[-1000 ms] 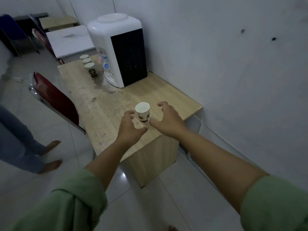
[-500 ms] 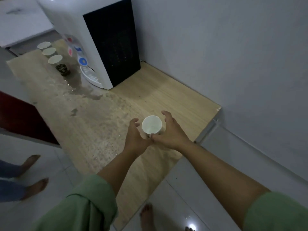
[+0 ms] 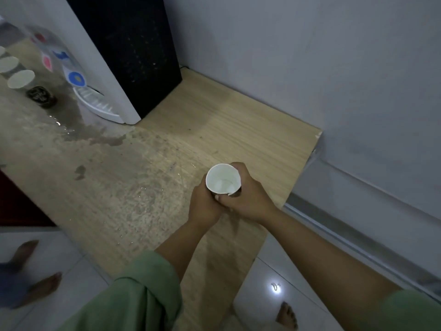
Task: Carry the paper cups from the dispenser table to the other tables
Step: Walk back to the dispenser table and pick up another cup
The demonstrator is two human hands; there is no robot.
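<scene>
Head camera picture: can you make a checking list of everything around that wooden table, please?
Surface: light wooden table, wet spill and stains near the dispenser.
Job's things: white paper cup held in both hands; three more paper cups at far left.
Clutter: white and black water dispenser.
Hands: left hand and right hand wrapped around the cup.
Cables: nothing seen.
Surroundings: grey wall, tiled floor, another person's bare feet.

dim, grainy; lamp glare on floor tile (image 3: 274, 288); left edge blurred, wide-angle bending at edges
</scene>
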